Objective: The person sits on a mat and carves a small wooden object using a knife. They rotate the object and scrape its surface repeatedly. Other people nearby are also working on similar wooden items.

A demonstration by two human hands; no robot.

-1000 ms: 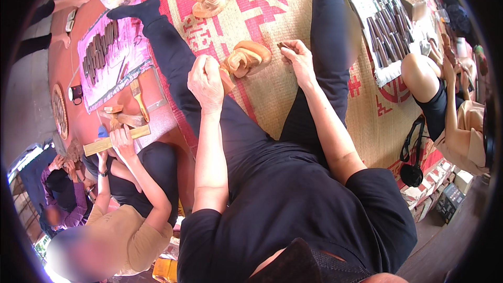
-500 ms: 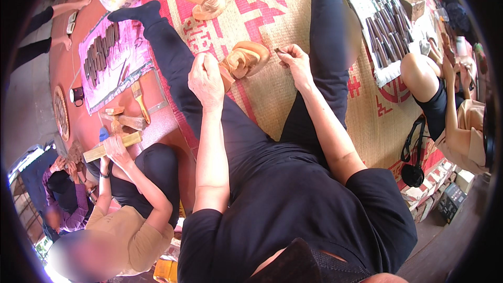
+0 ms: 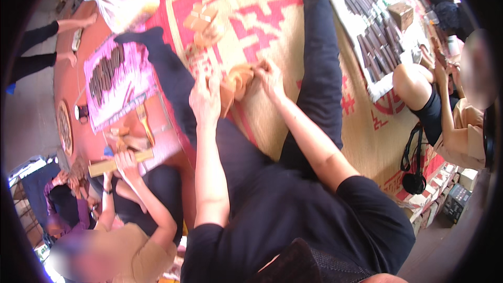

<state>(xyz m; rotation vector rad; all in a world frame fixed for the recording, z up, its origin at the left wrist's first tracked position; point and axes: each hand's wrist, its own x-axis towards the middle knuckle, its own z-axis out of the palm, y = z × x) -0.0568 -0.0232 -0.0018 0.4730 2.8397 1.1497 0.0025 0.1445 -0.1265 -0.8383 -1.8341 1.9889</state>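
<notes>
A single view comes from a wide fisheye camera worn on the person's head, looking steeply down over the chest and along both outstretched legs to the woven mat on the floor. Its picture is upright, with dark rounded corners and edges that bend near the rim. The forearms enter from below and sit close to the lens; the mat's far end and the people seated at either side lie farther off.

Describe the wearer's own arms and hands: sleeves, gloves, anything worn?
Both forearms are bare from the elbow down. A black short-sleeved top ends at the upper arms. The left hand and the right hand are bare: no gloves. No watch, ring or wristband can be made out, though the picture is blurred.
</notes>
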